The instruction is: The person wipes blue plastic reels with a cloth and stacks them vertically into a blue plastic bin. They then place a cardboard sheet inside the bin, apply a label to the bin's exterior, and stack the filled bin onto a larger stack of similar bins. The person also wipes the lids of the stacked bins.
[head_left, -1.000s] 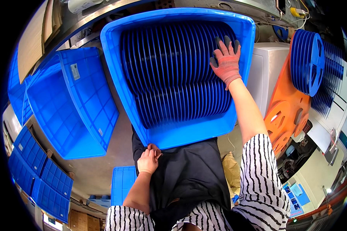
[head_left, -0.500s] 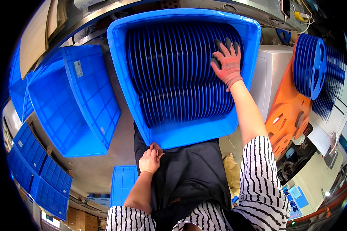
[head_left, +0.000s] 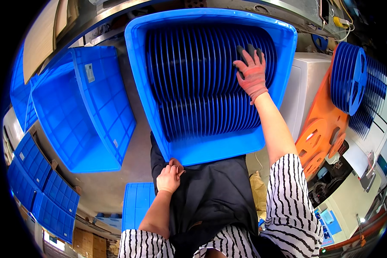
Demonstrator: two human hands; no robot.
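Right hand [head_left: 251,76], gloved in red and dark grey, has its fingers spread and slightly bent over the right end of the blue discs [head_left: 189,60]; can't confirm contact with the rims. Disc stack is behind those fingers in view and runs off to their left, sitting in the blue bin [head_left: 215,147], right wall near them. Left hand [head_left: 168,178], bare, fingers curled just beside the bin's near left corner, over the black apron [head_left: 206,189]; can't tell what they pinch, if anything.

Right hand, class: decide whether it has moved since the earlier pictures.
Yes, the right hand has shifted left, away from the right wall of the blue bin holding the discs.
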